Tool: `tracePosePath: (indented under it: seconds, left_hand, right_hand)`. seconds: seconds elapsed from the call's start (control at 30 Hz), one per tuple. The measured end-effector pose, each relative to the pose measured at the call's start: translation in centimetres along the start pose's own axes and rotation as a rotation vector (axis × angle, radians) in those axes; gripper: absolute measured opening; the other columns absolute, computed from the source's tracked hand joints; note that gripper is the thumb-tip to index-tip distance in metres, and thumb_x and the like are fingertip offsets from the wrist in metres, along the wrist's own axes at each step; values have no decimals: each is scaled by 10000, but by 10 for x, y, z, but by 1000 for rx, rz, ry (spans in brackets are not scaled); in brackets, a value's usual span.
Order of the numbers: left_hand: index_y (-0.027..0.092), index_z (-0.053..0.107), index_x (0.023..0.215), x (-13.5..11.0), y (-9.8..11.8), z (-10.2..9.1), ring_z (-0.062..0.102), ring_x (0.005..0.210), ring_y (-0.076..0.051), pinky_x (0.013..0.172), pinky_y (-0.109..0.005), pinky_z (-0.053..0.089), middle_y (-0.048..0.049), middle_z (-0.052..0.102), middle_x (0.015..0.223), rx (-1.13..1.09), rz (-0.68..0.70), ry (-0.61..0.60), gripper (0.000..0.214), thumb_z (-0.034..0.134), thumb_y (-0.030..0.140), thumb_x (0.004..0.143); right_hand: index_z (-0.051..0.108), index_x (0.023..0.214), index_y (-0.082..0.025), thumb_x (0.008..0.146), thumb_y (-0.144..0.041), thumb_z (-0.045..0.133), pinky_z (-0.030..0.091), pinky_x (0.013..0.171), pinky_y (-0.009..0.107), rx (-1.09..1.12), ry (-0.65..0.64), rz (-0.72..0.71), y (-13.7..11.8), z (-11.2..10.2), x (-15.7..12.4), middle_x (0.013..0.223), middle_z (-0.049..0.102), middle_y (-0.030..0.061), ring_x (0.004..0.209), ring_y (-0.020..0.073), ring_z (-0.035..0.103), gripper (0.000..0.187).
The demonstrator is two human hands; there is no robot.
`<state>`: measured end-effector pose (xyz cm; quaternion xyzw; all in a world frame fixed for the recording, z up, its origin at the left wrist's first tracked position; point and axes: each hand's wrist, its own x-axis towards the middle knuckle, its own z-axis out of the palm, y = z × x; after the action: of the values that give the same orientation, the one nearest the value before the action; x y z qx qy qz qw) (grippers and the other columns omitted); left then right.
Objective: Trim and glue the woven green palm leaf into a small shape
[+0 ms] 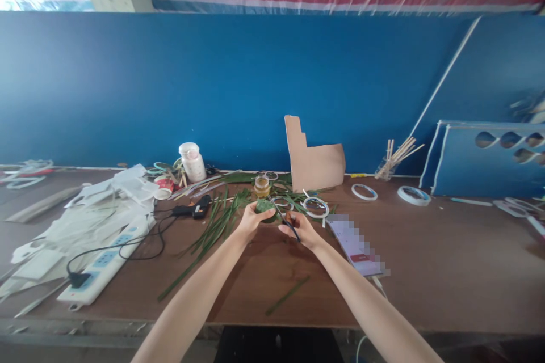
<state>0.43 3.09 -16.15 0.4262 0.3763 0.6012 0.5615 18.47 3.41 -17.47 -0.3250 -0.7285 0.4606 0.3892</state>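
Note:
My left hand is closed around a small green rolled leaf piece, holding it above the brown table. My right hand grips a pair of scissors whose dark blades point up and left, touching the green piece. Long green leaf strips lie fanned out on the table just left of my hands. A small jar of yellow liquid stands right behind them.
A black glue gun, a white power strip and white cut-out scraps lie left. Tape rolls, a cardboard piece, a cup of wooden sticks and a phone sit right. One loose leaf strip lies near the front edge.

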Motion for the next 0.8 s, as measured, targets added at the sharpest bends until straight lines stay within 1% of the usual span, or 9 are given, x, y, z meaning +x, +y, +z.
tracePosePath:
  seconds: [0.27,0.6,0.73,0.8]
  left_hand:
    - [118,668,688,1,1,0,568,569,-111,615,-244,432,-8,655,635,-20,0,-20,290,836,258,497]
    - [121,666,683,-2,7,-2,566,552,-111,592,-240,432,-3,651,622,26,-18,-45,294,835,272,495]
    - [117,677,711,-1,6,-2,581,573,-125,613,-253,444,-17,663,643,41,-29,-52,314,833,286,497]
    - [115,682,743,1,4,-2,590,596,-131,633,-256,449,-23,669,664,48,-26,-24,334,831,292,502]
  right_hand:
    - [300,606,-196,694,-437,655,214,518,224,62,-32,-11,-8,0,0,605,252,-59,562,77,247,438]
    - [307,614,-193,706,-408,655,217,526,227,14,-67,-18,-9,-2,0,612,267,-58,572,77,254,419]
    - [315,610,-192,695,-380,666,214,523,226,11,-35,-31,-3,-2,1,606,269,-62,567,75,255,407]
    - [317,604,-192,695,-371,665,219,520,226,25,-6,-33,0,-1,1,597,276,-64,558,74,259,402]
